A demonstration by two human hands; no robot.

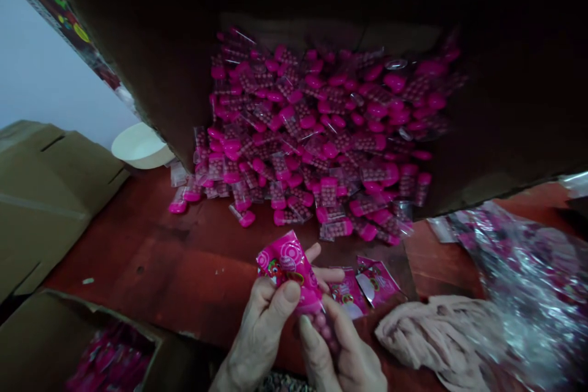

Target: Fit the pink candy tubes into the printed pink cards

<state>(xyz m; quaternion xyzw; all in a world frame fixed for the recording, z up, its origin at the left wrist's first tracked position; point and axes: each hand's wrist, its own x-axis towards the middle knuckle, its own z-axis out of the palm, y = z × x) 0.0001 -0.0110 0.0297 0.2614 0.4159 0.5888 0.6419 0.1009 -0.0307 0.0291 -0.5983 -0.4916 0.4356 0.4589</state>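
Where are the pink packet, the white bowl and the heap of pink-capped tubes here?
Pink packet (287, 266): head view, on its printed front.
White bowl (140, 146): head view, on its middle.
Heap of pink-capped tubes (316, 128): head view, at its middle.

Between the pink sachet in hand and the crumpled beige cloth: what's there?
Head view: two flat pink sachets lie on the red tabletop between the held sachet and the cloth.

The left hand (260, 334) and right hand (342, 349) pinch close together, thumbs pressing inward.
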